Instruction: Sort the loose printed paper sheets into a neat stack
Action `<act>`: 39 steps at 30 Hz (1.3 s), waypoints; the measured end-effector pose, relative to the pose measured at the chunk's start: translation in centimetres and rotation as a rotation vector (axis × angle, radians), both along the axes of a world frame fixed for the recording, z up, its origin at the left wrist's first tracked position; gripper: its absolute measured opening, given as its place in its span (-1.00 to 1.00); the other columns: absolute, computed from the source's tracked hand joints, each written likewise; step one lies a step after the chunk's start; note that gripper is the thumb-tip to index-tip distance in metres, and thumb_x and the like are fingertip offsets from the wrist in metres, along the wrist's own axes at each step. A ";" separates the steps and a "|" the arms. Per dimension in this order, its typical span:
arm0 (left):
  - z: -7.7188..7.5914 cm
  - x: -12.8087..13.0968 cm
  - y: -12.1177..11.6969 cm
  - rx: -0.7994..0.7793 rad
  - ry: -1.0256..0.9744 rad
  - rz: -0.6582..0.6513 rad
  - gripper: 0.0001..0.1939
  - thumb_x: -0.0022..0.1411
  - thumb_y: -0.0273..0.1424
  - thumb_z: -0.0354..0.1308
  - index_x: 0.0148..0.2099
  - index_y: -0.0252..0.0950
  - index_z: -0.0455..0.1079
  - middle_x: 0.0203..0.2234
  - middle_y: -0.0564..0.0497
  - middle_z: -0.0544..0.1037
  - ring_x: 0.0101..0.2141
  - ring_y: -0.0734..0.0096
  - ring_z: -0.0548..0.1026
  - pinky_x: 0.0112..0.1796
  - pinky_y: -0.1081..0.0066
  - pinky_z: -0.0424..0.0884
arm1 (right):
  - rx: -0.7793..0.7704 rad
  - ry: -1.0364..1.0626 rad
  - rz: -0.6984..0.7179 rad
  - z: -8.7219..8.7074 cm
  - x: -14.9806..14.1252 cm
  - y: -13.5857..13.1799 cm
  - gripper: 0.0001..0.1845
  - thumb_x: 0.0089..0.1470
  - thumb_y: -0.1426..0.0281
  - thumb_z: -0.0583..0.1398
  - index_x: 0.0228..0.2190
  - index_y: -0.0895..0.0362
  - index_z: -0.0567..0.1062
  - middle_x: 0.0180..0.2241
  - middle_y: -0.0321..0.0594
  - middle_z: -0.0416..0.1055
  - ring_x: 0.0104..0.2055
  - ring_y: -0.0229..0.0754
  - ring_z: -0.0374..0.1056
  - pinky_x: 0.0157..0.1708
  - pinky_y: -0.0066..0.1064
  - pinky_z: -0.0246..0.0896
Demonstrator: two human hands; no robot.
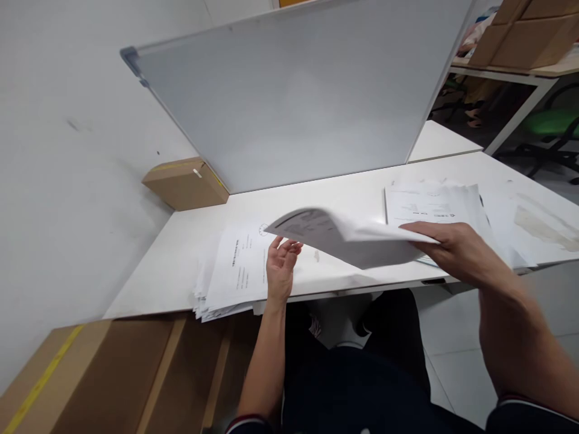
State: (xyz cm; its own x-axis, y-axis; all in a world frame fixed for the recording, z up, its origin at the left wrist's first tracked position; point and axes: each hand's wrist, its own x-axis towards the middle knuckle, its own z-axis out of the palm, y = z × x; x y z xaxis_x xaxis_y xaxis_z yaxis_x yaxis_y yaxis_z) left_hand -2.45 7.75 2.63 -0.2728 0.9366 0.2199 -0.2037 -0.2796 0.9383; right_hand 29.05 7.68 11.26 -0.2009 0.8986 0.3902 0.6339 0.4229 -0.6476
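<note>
My right hand [452, 248] pinches the right edge of a printed sheet of paper [380, 244], thumb on top, holding it above the table. The sheet bends, and its left end curls over, slightly blurred. Just under that curled end is my left hand [281, 265], palm up with the fingers apart and loosely bent; I see nothing in it. Beside it on the left lies a stack of printed papers [239, 271], its sheets uneven and overhanging the front edge. Behind my right hand, a second paper stack [429, 202] is partly covered by the hand and the sheet.
A white table [176, 259] spans the view, with a large whiteboard [307, 96] standing at its back. A small cardboard box [187, 185] sits against the wall. Large cartons [108, 374] stand below at the left. A green chair [549, 123] is at the far right.
</note>
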 end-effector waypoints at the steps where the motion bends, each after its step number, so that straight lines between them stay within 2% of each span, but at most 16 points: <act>1: 0.3 0.4 0.1 0.010 -0.004 -0.049 -0.35 -0.06 -0.15 0.25 0.07 -0.18 0.17 -0.16 -0.10 0.46 -0.16 0.32 0.45 -0.09 0.23 0.34 | -0.039 0.037 0.008 -0.8 -0.3 0.3 -0.80 -0.01 0.22 0.16 -0.45 0.03 0.54 -0.47 -0.31 0.48 -0.38 -0.10 0.40 -0.43 -0.35 0.25; 4: 0.9 1.6 0.2 0.022 0.058 -0.124 -0.37 -0.04 -0.15 0.23 0.07 -0.23 0.20 -0.10 -0.15 0.44 -0.07 0.27 0.40 -0.07 0.28 0.32 | -0.124 0.247 -0.030 -4.7 -1.6 1.4 -0.75 -0.01 0.19 0.16 -0.40 0.08 0.55 -0.36 -0.27 0.50 -0.28 -0.05 0.40 -0.32 -0.28 0.30; 7: 0.7 2.4 0.1 0.007 0.168 -0.136 -0.54 0.04 -0.19 0.18 -0.04 -0.30 0.33 -0.16 -0.13 0.48 -0.09 0.25 0.41 -0.09 0.29 0.34 | -0.208 0.415 -0.049 -8.8 -2.9 2.0 -0.70 -0.05 0.18 0.19 -0.34 0.12 0.54 -0.29 -0.22 0.50 -0.22 -0.03 0.39 -0.24 -0.24 0.29; 9: 0.1 2.6 0.2 0.008 0.221 -0.141 -0.63 0.08 -0.22 0.15 -0.11 -0.33 0.39 -0.20 -0.10 0.51 -0.13 0.26 0.42 -0.10 0.28 0.34 | -0.275 0.466 -0.038 -10.7 -3.7 2.1 -0.67 -0.06 0.17 0.19 -0.34 0.15 0.53 -0.30 -0.19 0.51 -0.23 -0.03 0.39 -0.24 -0.25 0.29; 11: -0.6 2.7 0.4 0.011 0.230 -0.153 -0.66 0.10 -0.24 0.12 -0.12 -0.33 0.40 -0.20 -0.09 0.51 -0.12 0.27 0.42 -0.08 0.26 0.32 | -0.320 0.481 -0.030 -11.9 -4.2 2.1 -0.65 -0.06 0.16 0.18 -0.32 0.17 0.52 -0.29 -0.17 0.50 -0.22 -0.03 0.39 -0.23 -0.25 0.29; 15: -1.1 2.9 0.6 -0.004 0.244 -0.132 -0.68 0.12 -0.25 0.11 -0.11 -0.31 0.40 -0.21 -0.06 0.52 -0.11 0.31 0.41 -0.06 0.30 0.29 | -0.328 0.434 -0.022 -12.1 -4.4 1.9 -0.66 -0.03 0.18 0.16 -0.31 0.16 0.50 -0.27 -0.17 0.49 -0.20 -0.04 0.37 -0.20 -0.26 0.27; 20: 0.0 3.7 0.1 -0.065 0.259 -0.049 -0.73 0.10 -0.24 0.12 -0.23 -0.33 0.43 -0.36 0.01 0.53 -0.25 0.38 0.45 -0.16 0.38 0.34 | -0.305 0.283 -0.049 -10.4 -3.2 1.0 -0.68 0.00 0.17 0.13 -0.37 0.16 0.49 -0.34 -0.20 0.48 -0.22 -0.02 0.36 -0.25 -0.29 0.26; 24: -0.2 4.7 -0.6 -0.194 0.094 -0.197 -0.65 0.08 -0.20 0.13 -0.16 -0.35 0.39 -0.34 -0.04 0.53 -0.31 0.37 0.47 -0.25 0.37 0.38 | -0.370 0.196 -0.097 -9.2 -1.5 -0.6 -0.69 0.02 0.16 0.10 -0.36 0.15 0.45 -0.37 -0.21 0.46 -0.28 -0.04 0.36 -0.31 -0.33 0.26; 26: -1.1 5.0 -1.0 -0.286 0.033 -0.317 -0.58 0.06 -0.19 0.14 -0.09 -0.37 0.35 -0.33 -0.08 0.53 -0.34 0.37 0.48 -0.29 0.36 0.40 | -0.467 0.219 -0.098 -9.1 -0.6 -1.7 -0.67 0.01 0.16 0.11 -0.28 0.15 0.42 -0.31 -0.20 0.46 -0.26 -0.04 0.36 -0.32 -0.35 0.27; 28: -2.5 5.0 -1.6 -0.388 0.040 -0.423 -0.50 0.04 -0.19 0.16 -0.02 -0.38 0.28 -0.37 -0.08 0.53 -0.41 0.39 0.48 -0.35 0.38 0.41 | -0.640 0.276 -0.070 -9.4 0.4 -2.9 -0.64 0.00 0.15 0.12 -0.25 0.15 0.41 -0.29 -0.17 0.46 -0.29 -0.05 0.38 -0.37 -0.37 0.28; 30: -3.8 4.9 -2.0 -0.473 0.112 -0.467 -0.43 0.03 -0.20 0.17 0.05 -0.37 0.20 -0.44 -0.02 0.52 -0.48 0.44 0.46 -0.43 0.42 0.40 | -0.857 0.351 -0.030 -10.2 1.3 -4.2 -0.62 -0.01 0.12 0.12 -0.28 0.17 0.41 -0.34 -0.14 0.48 -0.37 -0.06 0.40 -0.45 -0.38 0.29; 32: -4.7 4.7 -2.4 -0.521 0.227 -0.451 -0.39 0.04 -0.21 0.15 0.10 -0.34 0.14 -0.50 0.04 0.49 -0.55 0.49 0.42 -0.50 0.46 0.38 | -1.027 0.438 -0.007 -11.1 2.1 -5.5 -0.62 -0.01 0.11 0.13 -0.32 0.18 0.42 -0.38 -0.13 0.49 -0.41 -0.08 0.41 -0.47 -0.38 0.30; 36: -5.2 4.5 -2.0 -0.504 0.525 -0.379 -0.45 0.12 -0.24 0.04 0.15 -0.24 0.11 -0.52 0.09 0.47 -0.61 0.52 0.37 -0.50 0.46 0.35 | -1.162 0.603 -0.061 -12.4 2.8 -7.2 -0.66 -0.04 0.13 0.18 -0.34 0.16 0.43 -0.39 -0.14 0.50 -0.40 -0.10 0.42 -0.44 -0.38 0.32; 39: -5.0 4.5 -1.0 -0.461 0.761 -0.261 -0.42 0.14 -0.25 0.02 0.20 -0.24 0.06 -0.44 0.04 0.51 -0.45 0.43 0.44 -0.32 0.39 0.35 | -1.215 0.666 -0.085 -12.7 2.9 -7.2 -0.66 -0.07 0.15 0.21 -0.34 0.15 0.44 -0.40 -0.14 0.51 -0.40 -0.09 0.43 -0.43 -0.36 0.33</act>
State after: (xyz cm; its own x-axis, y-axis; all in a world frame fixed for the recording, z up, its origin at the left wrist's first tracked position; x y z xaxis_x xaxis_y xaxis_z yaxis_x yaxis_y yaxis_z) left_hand 2.08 6.77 -2.32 0.0238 0.9874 -0.1562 0.5092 0.1224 0.8519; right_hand 31.91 0.48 -1.43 -0.2154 0.7403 -0.6369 0.0589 -0.6411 -0.7652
